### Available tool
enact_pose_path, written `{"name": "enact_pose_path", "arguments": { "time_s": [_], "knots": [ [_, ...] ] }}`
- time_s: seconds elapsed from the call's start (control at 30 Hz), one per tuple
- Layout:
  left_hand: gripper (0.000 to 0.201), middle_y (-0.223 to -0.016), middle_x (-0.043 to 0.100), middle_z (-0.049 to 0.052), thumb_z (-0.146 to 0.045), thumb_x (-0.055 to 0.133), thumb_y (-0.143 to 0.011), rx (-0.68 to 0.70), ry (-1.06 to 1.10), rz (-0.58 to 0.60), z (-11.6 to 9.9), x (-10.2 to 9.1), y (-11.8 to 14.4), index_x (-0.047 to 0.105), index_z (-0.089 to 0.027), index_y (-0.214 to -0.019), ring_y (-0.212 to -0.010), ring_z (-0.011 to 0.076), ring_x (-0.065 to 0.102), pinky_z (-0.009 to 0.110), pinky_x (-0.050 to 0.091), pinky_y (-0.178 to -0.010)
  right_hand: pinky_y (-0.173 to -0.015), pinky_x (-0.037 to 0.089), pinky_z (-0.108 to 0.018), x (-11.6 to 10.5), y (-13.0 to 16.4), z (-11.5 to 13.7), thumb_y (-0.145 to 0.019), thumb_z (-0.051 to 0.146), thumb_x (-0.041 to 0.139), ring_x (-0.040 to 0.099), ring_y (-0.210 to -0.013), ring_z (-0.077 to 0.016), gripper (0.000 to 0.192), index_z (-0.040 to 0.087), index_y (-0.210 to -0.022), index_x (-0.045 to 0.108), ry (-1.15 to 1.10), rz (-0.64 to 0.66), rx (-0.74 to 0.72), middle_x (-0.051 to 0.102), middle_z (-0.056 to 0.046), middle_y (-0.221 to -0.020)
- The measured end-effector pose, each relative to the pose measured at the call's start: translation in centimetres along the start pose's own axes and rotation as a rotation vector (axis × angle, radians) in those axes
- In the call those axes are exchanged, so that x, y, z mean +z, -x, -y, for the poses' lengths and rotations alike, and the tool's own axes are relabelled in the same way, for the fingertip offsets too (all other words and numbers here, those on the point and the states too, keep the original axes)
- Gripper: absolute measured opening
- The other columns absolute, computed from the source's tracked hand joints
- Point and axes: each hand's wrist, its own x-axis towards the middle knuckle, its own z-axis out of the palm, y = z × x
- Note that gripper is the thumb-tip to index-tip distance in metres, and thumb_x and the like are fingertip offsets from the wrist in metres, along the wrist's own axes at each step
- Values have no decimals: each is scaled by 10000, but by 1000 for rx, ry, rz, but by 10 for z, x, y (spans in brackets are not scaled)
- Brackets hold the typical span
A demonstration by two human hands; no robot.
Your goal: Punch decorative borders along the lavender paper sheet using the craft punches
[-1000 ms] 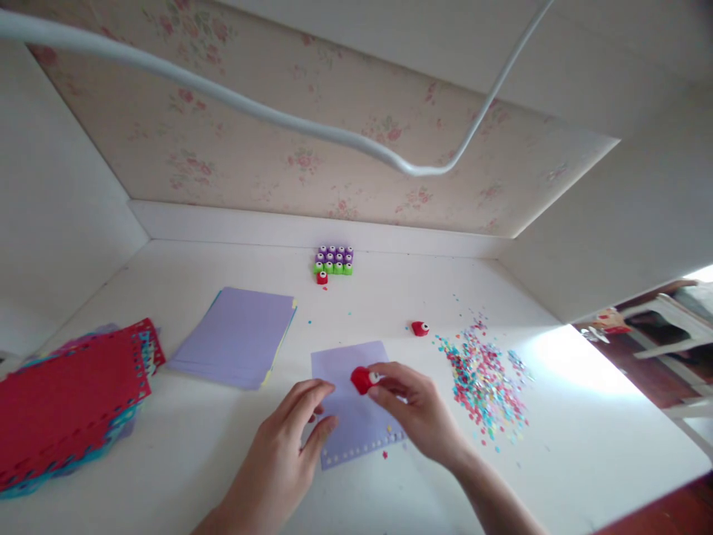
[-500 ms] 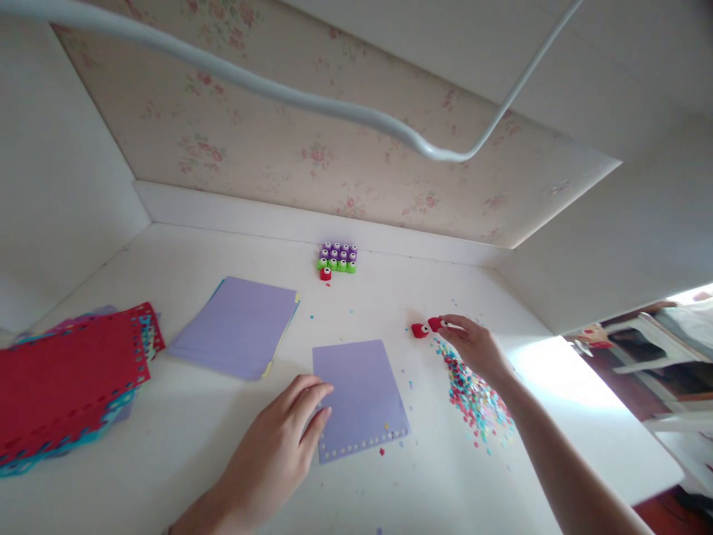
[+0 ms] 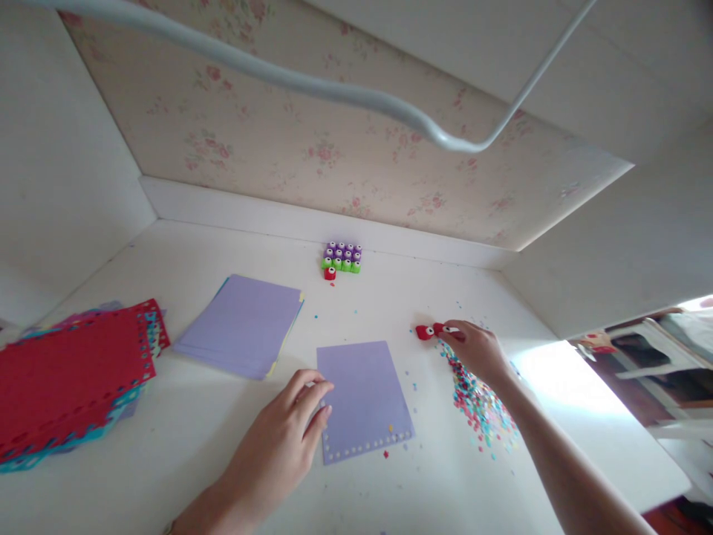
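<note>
A purple sheet of paper [image 3: 365, 394] lies in front of me, with a row of small punched holes along its near edge. At its left edge is my left hand [image 3: 292, 420], thumb and fingers apart, with nothing held. To the right, my right hand [image 3: 476, 349] has its fingertips closed on a red paper punch [image 3: 440, 328]. Right beside that stands another red paper punch [image 3: 424, 333]. A spread of colourful paper bits [image 3: 482, 405] lies just below my right hand.
Purple and green paper punches [image 3: 341, 256] stand in rows near the wall, with one more red punch [image 3: 330, 274] in front. A stack of purple sheets [image 3: 242, 323] lies left of centre. Red punched sheets [image 3: 72, 379] are piled at far left. A white pipe [image 3: 334, 93] crosses overhead.
My right hand has lowered the red punch slightly, beside the other red one. My left hand stays at the sheet's edge. The whole view has shifted a little.
</note>
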Motion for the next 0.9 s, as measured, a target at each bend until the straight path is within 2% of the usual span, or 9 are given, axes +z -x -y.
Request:
{"name": "enact_pose_path", "arguments": {
  "time_s": [0.17,0.47,0.57,0.63,0.7,0.73,0.8,0.87,0.9],
  "knots": [
    [224,-1163,594,79,-185,444,-992,-15,-7,26,2,1,-1,542,-238,-1187,-1002,211,667,352,578,-853,-733,536,-329,-1,1,-1,-833,472,571,741,-771,-244,320,240,-971,742,-16,28,-51,778,-59,-826],
    [207,-1123,619,69,-159,460,-980,0,-13,43,3,0,-1,594,-226,-1122,-982,215,670,370,582,-852,-730,567,-345,2,0,-8,-835,372,569,743,-844,-245,350,226,-1113,723,-42,107,-147,780,-74,-964],
    [224,-1087,651,62,-116,461,-964,35,-41,52,2,-1,0,645,-214,-1048,-979,218,668,390,585,-873,-724,578,-344,-6,0,1,-814,299,548,732,-908,-245,400,231,-1179,696,-44,46,-176,752,-80,-1093],
    [260,-1085,676,58,-71,469,-941,77,-68,66,2,0,1,671,-207,-1030,-993,220,663,396,588,-882,-699,581,-344,-8,0,20,-826,276,526,728,-873,-238,354,235,-1124,712,-56,-84,-186,746,-77,-1082],
    [299,-1112,694,57,-26,478,-915,121,-88,83,2,0,2,683,-195,-1052,-1028,220,653,397,584,-905,-651,582,-327,-2,-2,51,-872,288,510,722,-783,-215,282,224,-1044,724,-115,-178,-211,751,-72,-991],
    [311,-1126,699,59,-11,483,-907,138,-94,88,2,1,2,684,-187,-1067,-1044,220,648,397,580,-919,-652,588,-318,5,-4,70,-903,293,495,718,-771,-202,280,216,-1059,714,-169,-161,-246,746,-74,-978],
    [309,-1143,707,62,-3,495,-903,155,-99,92,1,1,2,688,-172,-1077,-1059,218,642,392,571,-939,-695,599,-310,22,-13,109,-946,291,463,716,-821,-186,304,218,-1148,679,-228,-69,-366,720,-78,-1102],
    [286,-1135,714,59,-10,510,-905,159,-100,101,-1,0,1,696,-168,-1055,-1049,215,643,388,565,-944,-829,590,-329,43,-27,144,-937,271,497,700,-969,-192,336,262,-1241,641,-225,-11,-443,656,-53,-1281],
    [273,-1125,718,56,-15,518,-905,158,-104,109,-2,-1,1,700,-170,-1039,-1040,215,643,386,563,-941,-916,563,-356,53,-36,159,-934,246,501,656,-1107,-215,381,264,-1299,610,-201,21,-483,594,-57,-1381]
  ]
}}
